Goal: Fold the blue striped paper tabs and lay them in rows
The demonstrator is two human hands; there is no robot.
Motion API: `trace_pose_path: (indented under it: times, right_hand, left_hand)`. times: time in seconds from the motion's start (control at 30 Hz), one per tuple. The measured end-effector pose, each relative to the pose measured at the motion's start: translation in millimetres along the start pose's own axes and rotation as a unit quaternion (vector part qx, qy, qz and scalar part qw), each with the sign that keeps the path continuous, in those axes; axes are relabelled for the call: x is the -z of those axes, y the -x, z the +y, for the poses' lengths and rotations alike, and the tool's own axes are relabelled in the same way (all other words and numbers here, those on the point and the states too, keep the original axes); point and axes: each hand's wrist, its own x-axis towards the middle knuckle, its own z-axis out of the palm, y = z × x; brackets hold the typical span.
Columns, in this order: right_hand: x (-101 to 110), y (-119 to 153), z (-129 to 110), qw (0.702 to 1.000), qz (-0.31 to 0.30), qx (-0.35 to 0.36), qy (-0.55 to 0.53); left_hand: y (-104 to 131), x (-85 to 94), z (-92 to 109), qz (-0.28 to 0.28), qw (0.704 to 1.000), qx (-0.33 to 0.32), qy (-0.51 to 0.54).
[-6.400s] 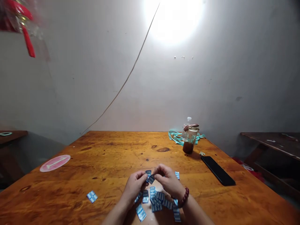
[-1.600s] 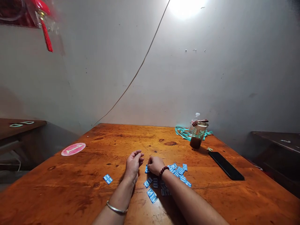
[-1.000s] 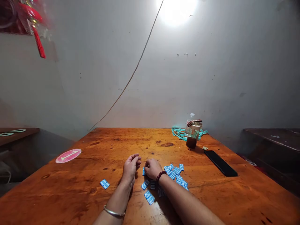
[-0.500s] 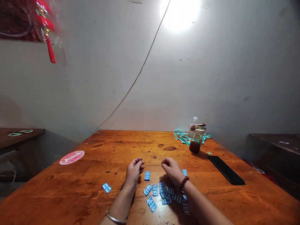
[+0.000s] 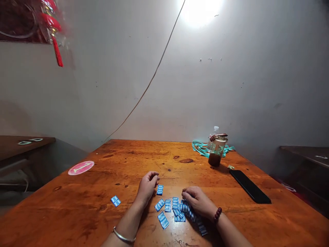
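Observation:
Small blue-and-white striped rectangular pieces [image 5: 179, 215] lie in a loose, overlapping heap on the wooden table. My right hand [image 5: 199, 200] is over the heap's right side, its fingers bent inward; whatever they may grip is hidden. My left hand [image 5: 147, 188] rests to the left with curled fingers and the thumb against them, and I cannot see whether anything is inside. Just beside its fingertips lies one striped piece [image 5: 159, 190]. Another striped piece [image 5: 163, 220] lies nearer to me, and a piece with a cross pattern [image 5: 115, 201] sits apart on the left.
On the right lie a black phone [image 5: 250, 187] and a small pale object [image 5: 230, 167]. Behind them stand a strapped bottle with dark liquid [image 5: 215, 156], a clear bottle [image 5: 216, 130] and teal straps [image 5: 199, 148]. A pink oval plate [image 5: 81, 168] marks the table's left side.
My right hand has moved down and to the right, from near my left hand to the heap. My left hand has stayed almost in place, and the view has shifted slightly.

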Motion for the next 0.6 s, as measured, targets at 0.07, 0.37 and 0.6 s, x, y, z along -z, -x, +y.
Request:
trace_pose_path:
  times: [0.07,0.37,0.6]
  right_hand:
    - [2,-1,7,0.998,0.051,-0.021,-0.025]
    - [-2,-5,25,0.986,0.116,-0.073,-0.092]
    - [-4,-5,25,0.987,0.116,-0.076,-0.087]
  left_hand:
    - [-1,2.6,-2,-0.002,0.998,-0.021,-0.066]
    - [13,2.1,0,-0.043,0.936,-0.055,-0.346]
    - [22,-7.0,5,-0.076,0.893,-0.038,-0.443]
